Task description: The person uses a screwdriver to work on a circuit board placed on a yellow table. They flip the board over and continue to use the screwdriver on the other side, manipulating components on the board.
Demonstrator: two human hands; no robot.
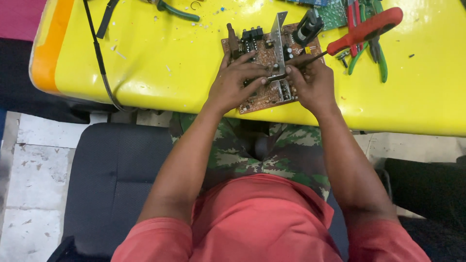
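1. Circuit board (264,53), brown, lies flat on yellow table (155,58) near its front edge, upright metal heat sink (278,34) on it
2. Left hand (233,82) rests on board, fingers (255,80) spread and pressing down
3. Right hand (313,82) pinches red-handled screwdriver (364,31), tip at board middle
4. Green-handled pliers (378,53) lie right of board

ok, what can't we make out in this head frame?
- Screwdriver tip: hidden between right hand and left hand.
- Circuit board middle: covered by both hands.
- Green board and pliers: cut by the top edge.
- Board components: too small to identify.
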